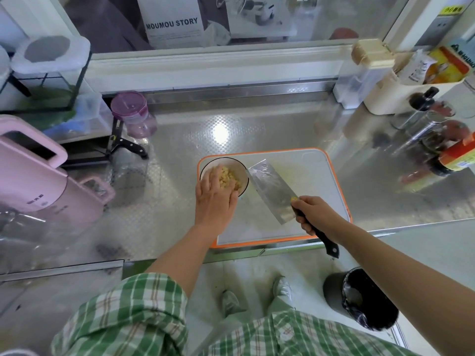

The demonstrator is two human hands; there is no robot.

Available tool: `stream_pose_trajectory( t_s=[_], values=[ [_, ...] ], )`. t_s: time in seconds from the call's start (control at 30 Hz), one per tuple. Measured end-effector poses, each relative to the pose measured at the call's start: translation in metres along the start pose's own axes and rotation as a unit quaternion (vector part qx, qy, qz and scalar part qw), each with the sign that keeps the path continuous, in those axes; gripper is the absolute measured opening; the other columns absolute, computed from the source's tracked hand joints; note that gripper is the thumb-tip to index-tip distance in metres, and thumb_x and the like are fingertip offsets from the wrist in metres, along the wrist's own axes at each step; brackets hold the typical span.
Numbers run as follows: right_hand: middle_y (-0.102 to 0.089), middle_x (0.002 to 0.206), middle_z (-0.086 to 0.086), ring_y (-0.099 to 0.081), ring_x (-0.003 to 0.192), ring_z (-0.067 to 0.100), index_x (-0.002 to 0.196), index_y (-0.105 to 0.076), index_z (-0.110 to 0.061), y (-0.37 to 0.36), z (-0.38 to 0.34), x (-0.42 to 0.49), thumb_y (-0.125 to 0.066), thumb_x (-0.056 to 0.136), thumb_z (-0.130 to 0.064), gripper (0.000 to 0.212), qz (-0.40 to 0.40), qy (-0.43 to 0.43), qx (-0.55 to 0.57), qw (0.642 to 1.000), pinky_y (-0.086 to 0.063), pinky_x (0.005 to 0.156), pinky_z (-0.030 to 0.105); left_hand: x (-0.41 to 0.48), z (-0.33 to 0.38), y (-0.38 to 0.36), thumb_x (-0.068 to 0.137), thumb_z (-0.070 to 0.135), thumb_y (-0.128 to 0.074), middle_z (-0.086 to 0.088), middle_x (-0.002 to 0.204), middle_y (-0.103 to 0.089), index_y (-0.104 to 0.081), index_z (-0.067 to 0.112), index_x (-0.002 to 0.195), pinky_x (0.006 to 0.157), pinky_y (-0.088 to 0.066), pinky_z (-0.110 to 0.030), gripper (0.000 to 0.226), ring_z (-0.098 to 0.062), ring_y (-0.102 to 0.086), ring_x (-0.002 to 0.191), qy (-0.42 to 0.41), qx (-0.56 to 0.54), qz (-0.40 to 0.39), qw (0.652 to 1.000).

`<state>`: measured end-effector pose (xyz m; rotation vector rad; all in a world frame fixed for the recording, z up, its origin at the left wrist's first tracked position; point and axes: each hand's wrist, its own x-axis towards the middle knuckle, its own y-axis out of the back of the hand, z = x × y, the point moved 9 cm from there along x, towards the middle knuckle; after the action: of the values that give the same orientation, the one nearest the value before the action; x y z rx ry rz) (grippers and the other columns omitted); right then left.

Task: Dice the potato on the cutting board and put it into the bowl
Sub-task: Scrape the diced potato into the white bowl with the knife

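Left hand (216, 199) lies open, fingers extended over the bowl (241, 168) of diced potato (232, 179). Right hand (314, 214) grips the cleaver (272, 194) just beside it, over the cutting board (321, 181). Beyond both hands, a sign (172, 24) reads "MOUMOU STORY".

Head view, sole camera: worn on the person's head, wide-angle, facing forward and steeply down over the counter (180, 140). Board (321, 176) near centre, within arm's reach. Shirt (128, 317) and floor (244, 273) fill the lower frame.
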<state>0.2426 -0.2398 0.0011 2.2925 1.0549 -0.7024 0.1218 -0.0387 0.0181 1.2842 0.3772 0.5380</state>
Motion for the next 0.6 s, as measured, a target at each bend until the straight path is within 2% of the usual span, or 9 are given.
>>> stream_pose_trajectory(
  t_s=[0.17, 0.33, 0.43, 0.5, 0.6],
  values=[
    [-0.043, 0.057, 0.005, -0.035, 0.037, 0.015, 0.075, -0.043, -0.009, 0.000, 0.006, 0.002, -0.046, 0.100, -0.023, 0.029, -0.010, 0.012, -0.023, 1.000, -0.027, 0.037, 0.022, -0.009, 0.008, 0.004, 0.091, 0.031, -0.046, -0.008, 0.148, -0.040, -0.076, 0.024, 0.084, 0.108, -0.026, -0.047, 0.031, -0.033, -0.027, 0.139, -0.034, 0.000, 0.041, 0.999],
    [-0.043, 0.057, 0.006, -0.034, 0.036, 0.016, 0.073, -0.043, -0.010, 0.018, 0.020, 0.003, -0.046, 0.099, -0.022, 0.029, 0.017, 0.008, -0.015, 1.000, -0.027, 0.036, 0.020, -0.015, -0.001, 0.024, 0.079, 0.022, -0.064, -0.004, 0.129, -0.057, -0.072, 0.019, 0.062, 0.099, -0.036, -0.044, 0.019, -0.032, -0.044, 0.126, -0.015, -0.024, 0.118, 0.993],
    [-0.042, 0.056, 0.006, -0.033, 0.036, 0.016, 0.075, -0.043, -0.009, 0.013, 0.016, 0.001, -0.047, 0.100, -0.022, 0.028, 0.010, 0.014, -0.002, 1.000, -0.027, 0.036, 0.020, -0.015, -0.004, 0.030, 0.072, 0.017, -0.072, -0.004, 0.119, -0.060, -0.071, 0.023, 0.060, 0.096, -0.038, -0.043, 0.014, -0.032, -0.047, 0.119, 0.004, -0.044, 0.127, 0.991],
    [-0.041, 0.056, 0.005, -0.033, 0.037, 0.015, 0.076, -0.042, -0.009, 0.001, 0.009, 0.001, -0.047, 0.100, -0.023, 0.028, -0.009, 0.019, 0.005, 1.000, -0.026, 0.037, 0.020, -0.016, -0.007, 0.029, 0.073, 0.017, -0.072, -0.003, 0.119, -0.059, -0.071, 0.025, 0.061, 0.096, -0.037, -0.042, 0.014, -0.031, -0.045, 0.119, 0.033, -0.057, 0.115, 0.991],
    [-0.042, 0.056, 0.004, -0.033, 0.037, 0.015, 0.076, -0.041, -0.010, -0.012, 0.005, 0.001, -0.046, 0.100, -0.023, 0.028, -0.030, 0.020, -0.004, 0.999, -0.025, 0.038, 0.020, -0.017, -0.011, 0.025, 0.080, 0.022, -0.066, -0.005, 0.129, -0.054, -0.077, 0.024, 0.080, 0.102, -0.035, -0.044, 0.011, -0.030, -0.039, 0.124, 0.076, -0.061, 0.099, 0.990]
  ],
)
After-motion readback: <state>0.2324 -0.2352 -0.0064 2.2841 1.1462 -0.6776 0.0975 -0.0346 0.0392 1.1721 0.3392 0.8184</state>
